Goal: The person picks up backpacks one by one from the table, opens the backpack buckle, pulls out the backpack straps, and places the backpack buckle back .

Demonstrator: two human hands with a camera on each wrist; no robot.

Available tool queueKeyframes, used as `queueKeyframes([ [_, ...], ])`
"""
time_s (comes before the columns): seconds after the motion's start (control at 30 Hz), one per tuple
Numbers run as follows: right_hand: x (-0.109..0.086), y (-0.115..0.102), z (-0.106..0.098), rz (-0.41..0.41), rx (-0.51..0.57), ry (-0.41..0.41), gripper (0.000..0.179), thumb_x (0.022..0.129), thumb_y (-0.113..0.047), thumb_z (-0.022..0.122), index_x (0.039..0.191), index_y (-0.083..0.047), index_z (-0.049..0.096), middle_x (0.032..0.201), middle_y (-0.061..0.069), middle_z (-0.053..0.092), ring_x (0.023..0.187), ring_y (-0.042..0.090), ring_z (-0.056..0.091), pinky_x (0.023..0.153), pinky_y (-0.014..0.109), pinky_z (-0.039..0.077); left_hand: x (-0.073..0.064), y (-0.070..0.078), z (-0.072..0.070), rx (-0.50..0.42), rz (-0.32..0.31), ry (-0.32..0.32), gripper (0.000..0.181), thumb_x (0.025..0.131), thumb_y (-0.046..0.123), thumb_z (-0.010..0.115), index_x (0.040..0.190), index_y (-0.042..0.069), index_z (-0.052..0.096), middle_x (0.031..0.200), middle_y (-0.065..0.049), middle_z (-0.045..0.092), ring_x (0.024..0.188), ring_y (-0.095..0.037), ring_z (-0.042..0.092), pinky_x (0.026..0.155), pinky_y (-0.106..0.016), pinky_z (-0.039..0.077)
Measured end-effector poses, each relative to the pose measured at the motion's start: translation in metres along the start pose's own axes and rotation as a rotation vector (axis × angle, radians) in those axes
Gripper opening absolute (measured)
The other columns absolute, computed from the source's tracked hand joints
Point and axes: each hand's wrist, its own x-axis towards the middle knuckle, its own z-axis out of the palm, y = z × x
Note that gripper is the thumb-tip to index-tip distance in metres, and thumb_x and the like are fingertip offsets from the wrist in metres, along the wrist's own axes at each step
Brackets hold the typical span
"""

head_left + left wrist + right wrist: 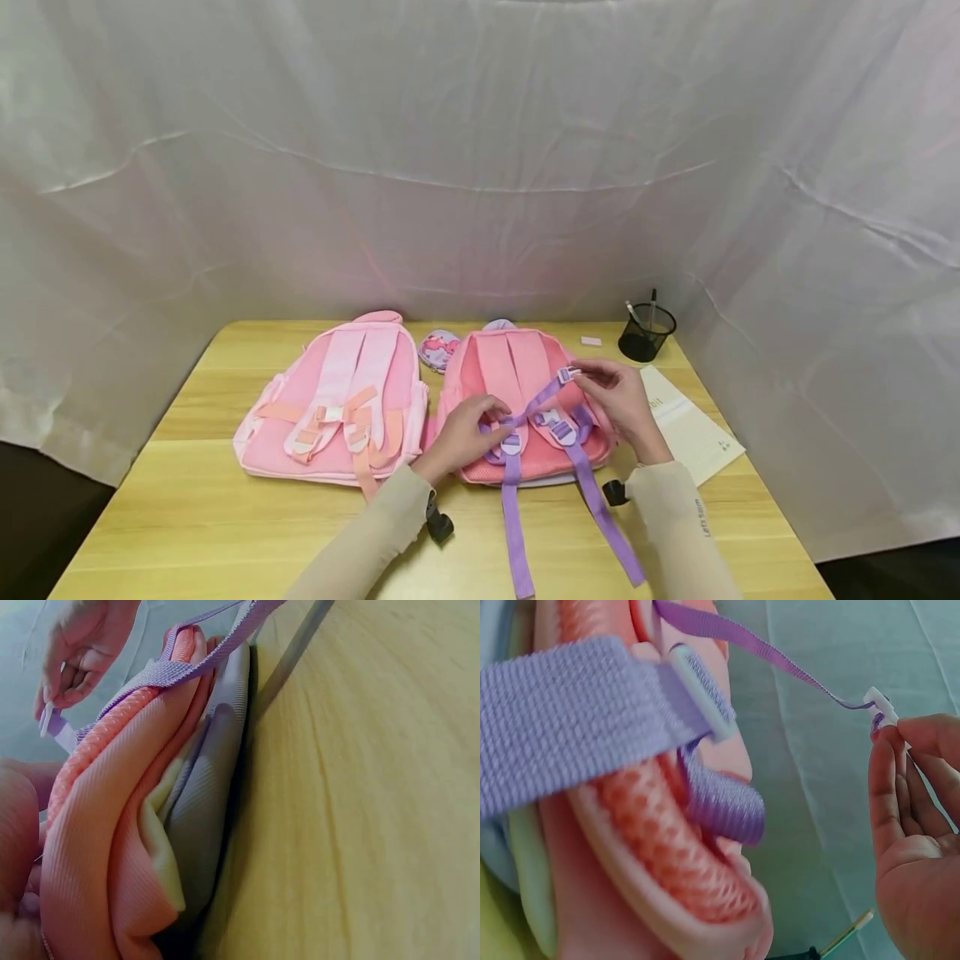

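A coral-pink backpack (468, 375) lies with its shoulder straps up. My right hand (618, 400) pinches a white buckle (881, 705) between thumb and fingertips, above the bag's right side. From that buckle a thin purple strap (543, 397) runs taut down to the left shoulder strap. There my left hand (468, 433) holds the strap's lower end between thumb and curled index finger, by a white adjuster (512, 444). Another white buckle (551, 417) rests on the right shoulder strap. Two long purple webbing tails (514, 525) hang toward the table's front.
Left of it lies a light-pink backpack (408, 400) with orange straps, its chest buckle (333, 413) joined. Behind are a small round purple pouch (437, 350), a pale eraser-like block (591, 341) and a black mesh pen cup (637, 343). A cream notebook (693, 433) lies right, partly behind my right arm.
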Motion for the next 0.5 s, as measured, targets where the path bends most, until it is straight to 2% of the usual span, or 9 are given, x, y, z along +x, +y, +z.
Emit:
queueKeyframes([
  [0.3, 0.0, 0.015, -0.009, 0.011, -0.077, 0.013, 0.032, 0.094, -0.015, 0.077, 0.123, 0.0, 0.073, 0.123, 0.023, 0.072, 0.094, 0.0, 0.066, 0.085, 0.011, 0.053, 0.0, -0.001, 0.0, 0.001, -0.004, 0.003, 0.024, 0.091, 0.017, 0.079, 0.112, 0.011, 0.07, 0.1, -0.001, 0.069, 0.095, -0.016, 0.063, 0.088, -0.031, 0.052],
  [0.5, -0.001, 0.023, -0.013, 0.034, -0.083, 0.021, 0.03, 0.094, -0.01, 0.076, 0.122, 0.001, 0.073, 0.122, 0.024, 0.072, 0.092, -0.001, 0.067, 0.084, 0.012, 0.054, 0.0, -0.003, 0.002, 0.009, -0.003, 0.003, 0.022, 0.091, 0.018, 0.079, 0.111, 0.012, 0.071, 0.099, 0.0, 0.068, 0.095, -0.015, 0.062, 0.088, -0.03, 0.052],
])
